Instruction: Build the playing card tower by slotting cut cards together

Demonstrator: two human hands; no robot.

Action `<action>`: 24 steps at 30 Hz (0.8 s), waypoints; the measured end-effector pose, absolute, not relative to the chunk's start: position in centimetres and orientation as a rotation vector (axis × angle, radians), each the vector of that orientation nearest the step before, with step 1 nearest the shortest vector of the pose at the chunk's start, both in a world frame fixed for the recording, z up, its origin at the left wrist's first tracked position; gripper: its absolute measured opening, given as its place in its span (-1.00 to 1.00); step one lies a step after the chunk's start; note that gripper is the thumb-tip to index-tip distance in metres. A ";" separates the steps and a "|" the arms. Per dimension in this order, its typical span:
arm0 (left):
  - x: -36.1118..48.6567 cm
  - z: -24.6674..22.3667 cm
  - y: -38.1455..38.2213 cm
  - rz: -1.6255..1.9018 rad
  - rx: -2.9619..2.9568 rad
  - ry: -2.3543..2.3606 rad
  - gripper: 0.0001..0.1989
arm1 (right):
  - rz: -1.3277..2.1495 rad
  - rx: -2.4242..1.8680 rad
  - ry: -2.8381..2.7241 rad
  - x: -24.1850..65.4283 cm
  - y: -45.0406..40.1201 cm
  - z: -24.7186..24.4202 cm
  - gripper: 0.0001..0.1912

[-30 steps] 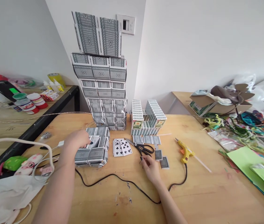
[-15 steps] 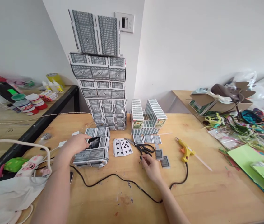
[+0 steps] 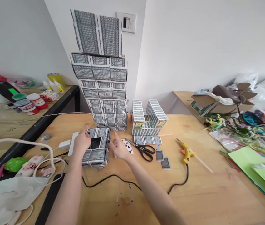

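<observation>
A low block of grey-patterned playing cards (image 3: 97, 154) with a dark square opening lies on the table between my two hands. My left hand (image 3: 82, 142) curls over its left side, fingers bent at the edge of the opening. Against the block's right side rests my right hand (image 3: 118, 147), thumb and fingers at that wall and some fingertips hidden. Face-up club cards (image 3: 129, 146) are partly covered by my right hand. Beside them lie black-handled scissors (image 3: 142, 148). Behind the block rises a tall tower of cards (image 3: 101, 73).
A smaller U-shaped card structure (image 3: 138, 117) stands right of the tower. Loose cards (image 3: 166, 162) and a yellow glue gun (image 3: 188, 151) lie to the right, its black cable (image 3: 111, 175) crossing the front. A white power strip (image 3: 73, 142) is at the left; yarn scraps (image 3: 242, 128) cover the far right.
My right hand has left the scissors and moved left to the card block's right side. My left hand has shifted from the opening toward the block's left edge.
</observation>
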State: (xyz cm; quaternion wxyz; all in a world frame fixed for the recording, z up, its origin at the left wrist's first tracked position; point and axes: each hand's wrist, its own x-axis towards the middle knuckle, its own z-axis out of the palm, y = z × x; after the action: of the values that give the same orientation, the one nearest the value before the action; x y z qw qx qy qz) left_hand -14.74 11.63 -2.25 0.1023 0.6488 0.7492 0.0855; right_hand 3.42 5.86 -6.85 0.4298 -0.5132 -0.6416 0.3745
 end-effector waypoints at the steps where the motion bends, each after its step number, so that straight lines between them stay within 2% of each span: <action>1: -14.7 -2.2 11.5 0.248 1.911 2.211 -0.55 | 0.946 -1.253 -1.628 2.4 6.8 -7.1 -0.37; 7: -14.7 -1.9 11.1 0.247 1.898 2.208 -0.54 | 0.937 -1.275 -1.682 0.1 9.0 -8.1 -0.39; 13: -14.8 -1.6 10.3 0.407 1.971 2.078 -0.61 | 0.823 -1.221 -1.776 3.6 7.3 -6.8 -0.48; 15: -14.3 -1.1 9.3 0.604 2.062 2.046 -0.65 | 0.673 -1.343 -1.727 6.8 6.2 -6.4 -0.56; 18: -12.8 -0.1 7.2 0.872 2.106 1.944 -0.69 | 0.421 -1.751 -1.550 13.4 4.6 -6.6 -0.71; 20: -11.3 0.4 5.8 1.003 2.064 1.865 -0.71 | 0.353 -2.010 -1.466 17.7 4.0 -7.0 -0.72; 24: -6.2 -0.6 4.5 0.816 2.057 1.477 -0.74 | 0.335 -2.354 -1.368 22.6 3.8 -7.9 -0.59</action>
State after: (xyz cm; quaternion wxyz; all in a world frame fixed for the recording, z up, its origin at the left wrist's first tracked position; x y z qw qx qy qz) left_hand -6.20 4.47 -0.60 0.2383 0.7508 0.5393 0.2979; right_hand 22.63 3.78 -7.93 0.1981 -0.8411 -0.4889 0.1196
